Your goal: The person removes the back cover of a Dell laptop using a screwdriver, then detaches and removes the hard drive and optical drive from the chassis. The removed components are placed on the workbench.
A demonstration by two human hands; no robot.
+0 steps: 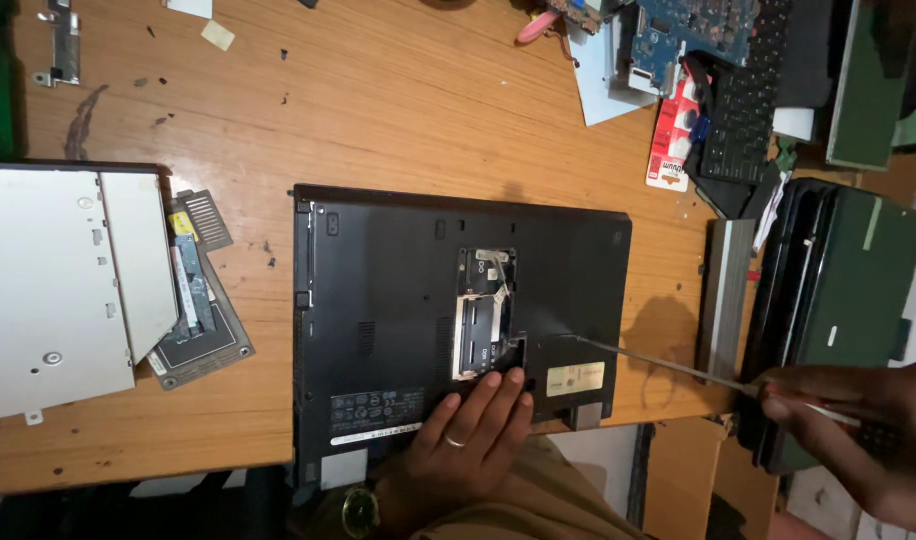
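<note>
The right hand [858, 430] has its grip closed narrow around the handle of a long, thin screwdriver [668, 368], fingers pinched on it at the near right edge of the counter [398, 90]. From that grip the steel shaft runs leftward and slightly away, its tip resting on the underside of a black laptop [378, 300] that lies bottom-up. Just left of the tip is an open compartment [486, 315] in the laptop's base, with bare parts showing inside. The left hand [473, 430], a ring on one finger and a watch at the wrist, lies flat with its grip spread open, fingertips pressing the laptop's near edge right below that compartment. Beyond the right hand stands a dark green case [838, 290]. Far to the left of both hands lies a silver optical drive [63, 290]; far across the counter sits a blue circuit board [688, 30].
</note>
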